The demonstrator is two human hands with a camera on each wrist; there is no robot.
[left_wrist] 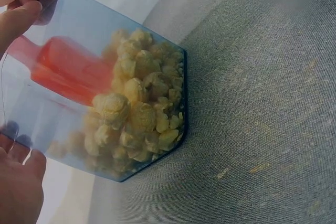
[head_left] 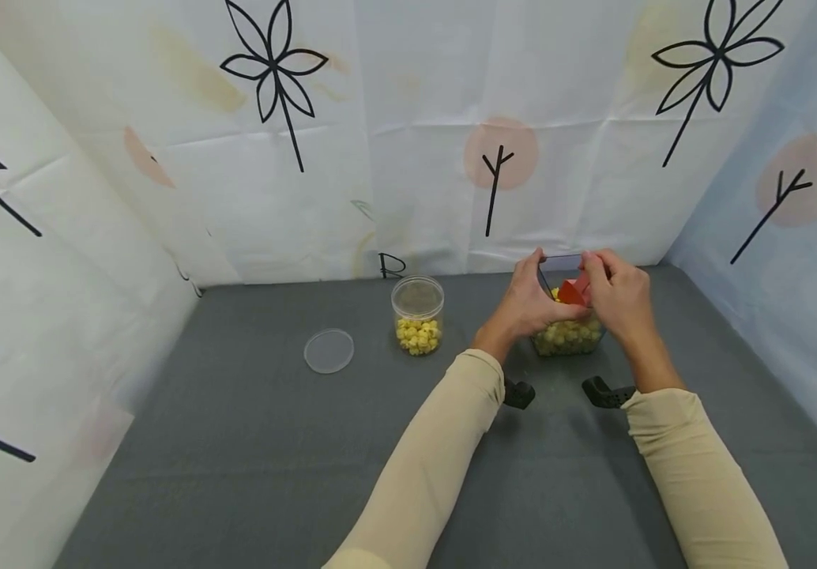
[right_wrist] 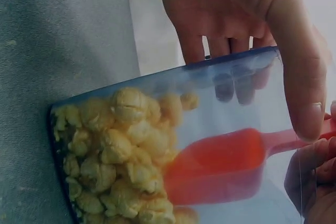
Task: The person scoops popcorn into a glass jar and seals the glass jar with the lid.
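No writing is legible on any container; the clear tub (head_left: 568,336) stands on the grey cloth (head_left: 309,466), holds popcorn (left_wrist: 139,116) and a red scoop (right_wrist: 220,163); left hand (head_left: 525,304) fingers curl around the tub rim; right hand (head_left: 618,296) pinches the scoop handle; left of the tub stands an open jar (head_left: 418,314) part-filled with popcorn; farther left lies its lid (head_left: 329,350).
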